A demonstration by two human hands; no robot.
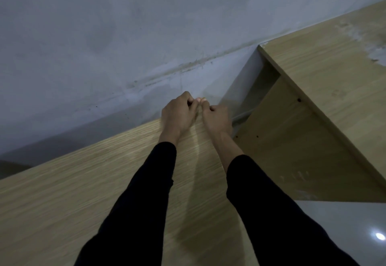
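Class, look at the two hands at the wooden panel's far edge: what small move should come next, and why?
Probably ease both hands apart: the left hand and right hand touch, fingers curled, at the edge of the wooden panel, hiding anything held.

Dim, soft, wide-angle warp; lamp glare on floor (355, 234).

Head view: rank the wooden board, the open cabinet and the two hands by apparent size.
1. wooden board and open cabinet, too close to rank.
2. left hand and right hand, much smaller, alike.
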